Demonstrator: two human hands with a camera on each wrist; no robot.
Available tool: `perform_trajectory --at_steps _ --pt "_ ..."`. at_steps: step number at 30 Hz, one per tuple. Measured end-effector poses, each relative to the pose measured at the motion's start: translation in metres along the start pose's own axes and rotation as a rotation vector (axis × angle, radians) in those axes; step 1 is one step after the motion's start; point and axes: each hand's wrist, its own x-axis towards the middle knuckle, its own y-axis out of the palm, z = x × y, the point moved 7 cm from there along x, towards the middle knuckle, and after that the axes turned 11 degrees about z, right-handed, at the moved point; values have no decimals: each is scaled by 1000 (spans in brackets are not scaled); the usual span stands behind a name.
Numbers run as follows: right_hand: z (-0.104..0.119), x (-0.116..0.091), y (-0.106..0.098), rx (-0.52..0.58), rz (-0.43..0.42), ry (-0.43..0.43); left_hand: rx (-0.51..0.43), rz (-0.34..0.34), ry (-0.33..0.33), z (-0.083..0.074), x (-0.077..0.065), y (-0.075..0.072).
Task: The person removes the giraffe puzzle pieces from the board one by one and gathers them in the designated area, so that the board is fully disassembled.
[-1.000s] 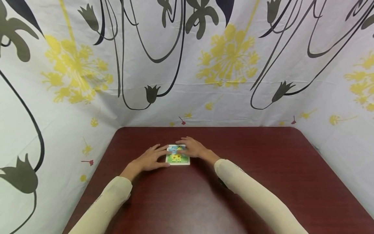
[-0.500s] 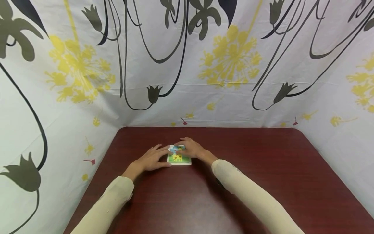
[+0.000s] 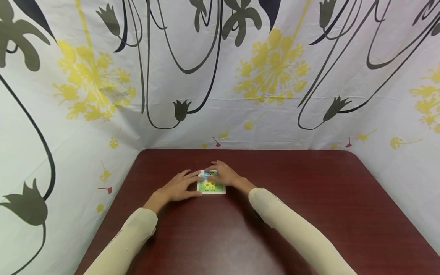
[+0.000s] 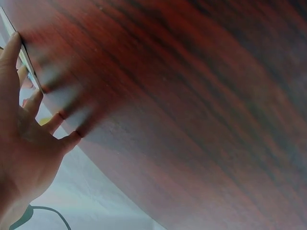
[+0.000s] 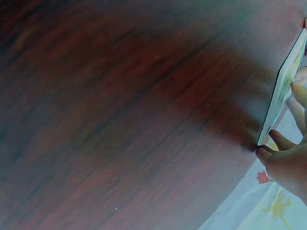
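Observation:
A small square giraffe puzzle board [image 3: 220, 190] with a pale rim lies flat on the table. Its picture has a yellow giraffe on green with blue above. Along its left side my left hand [image 3: 176, 188] spreads fairly straight fingers, the thumb at the near left corner and a fingertip near the far left one. My right hand [image 3: 225, 174] reaches over the far right part, thumb above the picture and fingers along the far edge. The right wrist view shows fingertips touching the board [image 5: 277, 103] at its corner and face. Whether any loose piece lies beneath them is hidden.
A dark red wooden table [image 3: 213, 236] with rounded far corners bears the board near its back edge. Behind and at both sides hangs a white cloth [image 3: 220, 88] printed with yellow and dark flowers.
The whole head view shifts slightly to the right between the first and second frames. Both hands stay almost still at the puzzle board; the right fingers shift only a little.

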Motion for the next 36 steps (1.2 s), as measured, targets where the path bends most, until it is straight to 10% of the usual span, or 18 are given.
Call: perform_trajectory --at_steps 36 --pt "-3 8 -1 215 -35 63 -10 -9 15 0 -1 3"
